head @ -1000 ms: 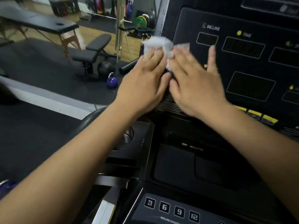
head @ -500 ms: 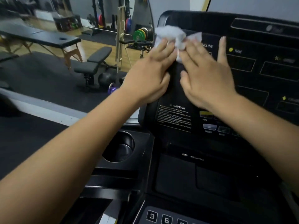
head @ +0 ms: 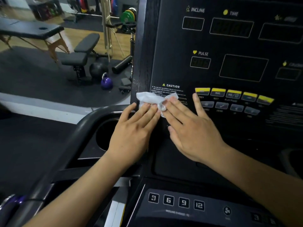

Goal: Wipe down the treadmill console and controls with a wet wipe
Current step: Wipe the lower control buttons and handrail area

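Pressing wet wipe [head: 150, 97] flat-fingered, left hand [head: 131, 136], right hand [head: 193, 133] are sliding from console [head: 164, 46] top down to CAUTION label [head: 172, 86]; buttons [head: 218, 92] pending.

On my feed I record light wood flooring [head: 77, 36] at the back of the room and dark rubber matting [head: 32, 74] nearer. A black massage table [head: 31, 31] on wooden legs stands far left. Right of it is a black padded bench [head: 82, 50], with a black medicine ball [head: 98, 69], a purple kettlebell [head: 106, 82], a black foam roller [head: 122, 63] and grey blocks [head: 126, 81] near its base. Green and yellow weight plates [head: 127, 16] sit at the far side, and the lighting is dim.
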`<state>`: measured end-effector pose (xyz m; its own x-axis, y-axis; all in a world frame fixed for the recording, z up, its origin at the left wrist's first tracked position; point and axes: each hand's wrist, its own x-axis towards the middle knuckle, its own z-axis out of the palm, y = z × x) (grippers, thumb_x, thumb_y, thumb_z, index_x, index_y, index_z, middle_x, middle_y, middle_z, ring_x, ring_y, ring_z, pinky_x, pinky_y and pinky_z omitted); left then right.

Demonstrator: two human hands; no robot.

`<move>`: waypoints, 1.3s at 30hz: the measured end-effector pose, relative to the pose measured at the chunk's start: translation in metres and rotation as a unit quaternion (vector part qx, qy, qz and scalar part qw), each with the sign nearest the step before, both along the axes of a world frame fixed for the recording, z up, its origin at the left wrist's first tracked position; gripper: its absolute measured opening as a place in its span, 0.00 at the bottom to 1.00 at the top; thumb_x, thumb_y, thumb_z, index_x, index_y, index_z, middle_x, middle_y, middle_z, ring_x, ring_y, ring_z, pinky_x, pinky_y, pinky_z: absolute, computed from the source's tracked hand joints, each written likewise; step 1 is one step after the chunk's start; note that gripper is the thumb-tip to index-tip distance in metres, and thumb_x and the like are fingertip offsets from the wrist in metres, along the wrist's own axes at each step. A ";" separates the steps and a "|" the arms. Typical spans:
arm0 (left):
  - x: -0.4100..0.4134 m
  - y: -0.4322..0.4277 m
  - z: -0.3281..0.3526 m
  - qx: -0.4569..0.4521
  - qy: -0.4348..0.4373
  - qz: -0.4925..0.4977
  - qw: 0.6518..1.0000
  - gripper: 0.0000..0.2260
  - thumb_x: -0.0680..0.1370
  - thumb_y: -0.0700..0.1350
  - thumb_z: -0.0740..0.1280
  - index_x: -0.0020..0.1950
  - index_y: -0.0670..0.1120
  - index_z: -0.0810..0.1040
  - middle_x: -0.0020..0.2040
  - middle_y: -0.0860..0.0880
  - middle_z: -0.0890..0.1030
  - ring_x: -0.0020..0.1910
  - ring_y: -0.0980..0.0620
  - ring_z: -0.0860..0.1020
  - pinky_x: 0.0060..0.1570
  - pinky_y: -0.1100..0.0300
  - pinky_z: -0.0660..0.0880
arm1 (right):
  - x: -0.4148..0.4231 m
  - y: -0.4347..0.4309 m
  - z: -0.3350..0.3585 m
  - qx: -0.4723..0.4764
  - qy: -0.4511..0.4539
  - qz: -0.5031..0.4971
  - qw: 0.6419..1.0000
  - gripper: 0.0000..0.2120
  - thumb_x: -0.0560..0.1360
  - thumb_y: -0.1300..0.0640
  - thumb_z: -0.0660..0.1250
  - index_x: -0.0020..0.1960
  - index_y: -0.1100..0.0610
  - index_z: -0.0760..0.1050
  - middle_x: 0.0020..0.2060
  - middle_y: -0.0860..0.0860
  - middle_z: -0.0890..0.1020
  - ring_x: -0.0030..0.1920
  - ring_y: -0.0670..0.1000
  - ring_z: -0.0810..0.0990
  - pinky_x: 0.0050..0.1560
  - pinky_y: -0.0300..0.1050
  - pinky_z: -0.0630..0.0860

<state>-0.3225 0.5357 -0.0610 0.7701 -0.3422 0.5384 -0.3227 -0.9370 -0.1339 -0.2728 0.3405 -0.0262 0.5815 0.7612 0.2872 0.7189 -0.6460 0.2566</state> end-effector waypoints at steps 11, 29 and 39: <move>0.010 0.002 0.020 -0.119 0.059 -0.113 0.985 0.12 0.83 0.37 0.57 0.54 0.39 0.81 0.51 0.45 0.82 0.45 0.44 0.76 0.41 0.48 0.77 | -0.026 0.010 -0.010 0.065 0.006 0.042 0.997 0.13 0.76 0.61 0.59 0.56 0.59 0.80 0.52 0.52 0.83 0.59 0.55 0.78 0.69 0.58 0.64; -0.080 -0.029 0.006 -0.201 0.331 -0.065 0.920 0.28 0.73 0.46 0.51 0.71 0.48 0.74 0.72 0.51 0.74 0.77 0.57 0.61 0.75 0.53 0.61 | -0.101 -0.021 0.006 0.003 0.347 -0.068 0.935 0.37 0.76 0.34 0.34 0.74 0.47 0.65 0.74 0.41 0.65 0.74 0.39 0.58 0.75 0.44 0.50; -0.085 -0.050 0.037 0.023 0.337 -0.016 0.941 0.22 0.75 0.54 0.48 0.55 0.51 0.79 0.51 0.54 0.81 0.49 0.51 0.71 0.49 0.54 0.61 | -0.108 -0.046 0.012 -0.040 0.395 -0.098 0.913 0.38 0.72 0.36 0.28 0.77 0.44 0.54 0.76 0.36 0.51 0.76 0.37 0.47 0.76 0.44 0.45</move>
